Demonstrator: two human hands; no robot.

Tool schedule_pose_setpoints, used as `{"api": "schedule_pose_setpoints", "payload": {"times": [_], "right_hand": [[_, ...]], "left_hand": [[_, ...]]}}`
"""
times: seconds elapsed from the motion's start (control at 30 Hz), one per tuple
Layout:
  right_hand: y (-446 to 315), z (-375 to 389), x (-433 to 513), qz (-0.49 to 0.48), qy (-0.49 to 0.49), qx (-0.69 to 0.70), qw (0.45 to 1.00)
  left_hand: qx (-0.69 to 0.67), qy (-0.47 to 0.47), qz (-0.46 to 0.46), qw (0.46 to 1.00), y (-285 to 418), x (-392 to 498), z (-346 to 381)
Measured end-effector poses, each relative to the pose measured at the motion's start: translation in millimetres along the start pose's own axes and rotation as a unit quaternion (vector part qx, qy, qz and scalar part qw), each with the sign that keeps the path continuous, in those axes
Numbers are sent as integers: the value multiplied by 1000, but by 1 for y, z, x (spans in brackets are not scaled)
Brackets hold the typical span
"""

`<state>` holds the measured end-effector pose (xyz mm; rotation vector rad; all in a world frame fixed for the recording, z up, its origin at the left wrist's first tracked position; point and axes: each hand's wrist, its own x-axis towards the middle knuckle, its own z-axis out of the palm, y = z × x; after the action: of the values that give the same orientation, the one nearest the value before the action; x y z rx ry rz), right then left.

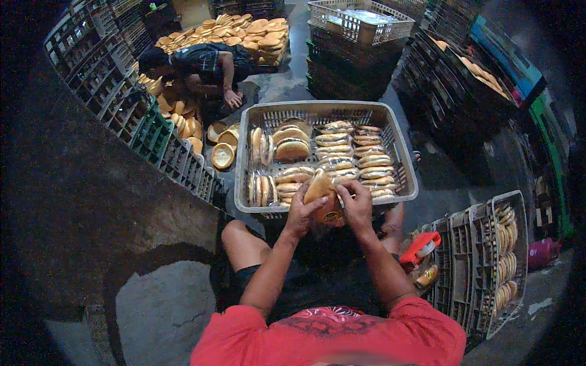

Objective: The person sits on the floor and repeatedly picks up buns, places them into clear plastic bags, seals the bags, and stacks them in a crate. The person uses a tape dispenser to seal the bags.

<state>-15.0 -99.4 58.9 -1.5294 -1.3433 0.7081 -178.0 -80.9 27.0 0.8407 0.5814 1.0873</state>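
Note:
My left hand point(302, 211) grips a flat round bun point(319, 186) that sits partly in a clear plastic bag point(332, 216) with a printed emblem. At the bag's right edge, the thumb and fingers of my right hand point(356, 206) are pinched together; the plastic between them is hard to make out. Both hands are over the near rim of a plastic crate point(407, 183). Inside it, bagged buns point(335, 139) stand on edge in packed rows, with another row point(373, 160) along the right side. Larger buns point(292, 142) lean together at the back left.
Loose buns point(223, 155) lie left of the crate, near a crouching person point(201, 68). Behind are a bun heap point(256, 34) and stacked crates point(352, 59). At my right are a red tape dispenser point(419, 250) and a crate stack point(471, 256) holding bagged buns. Slatted crates point(105, 87) line the left.

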Motion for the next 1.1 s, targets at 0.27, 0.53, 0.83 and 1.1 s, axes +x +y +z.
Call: {"api": "schedule_pose_setpoints", "payload": {"times": [0.27,0.53,0.83,1.1], "right_hand": [[-4,-19,-24,107,-37,330,937],[12,-10,-48,55,-83,216,971],[3,-24,-70,72,-82,175,979],[-20,-38,-76,-34,-71,239,968]], "left_hand": [[-168,-84,18,982,-8,-34,10],[-6,54,12,998,13,-57,37],[123,-24,56,991,16,-61,33],[-27,-35,-26,999,4,-54,41]]}}
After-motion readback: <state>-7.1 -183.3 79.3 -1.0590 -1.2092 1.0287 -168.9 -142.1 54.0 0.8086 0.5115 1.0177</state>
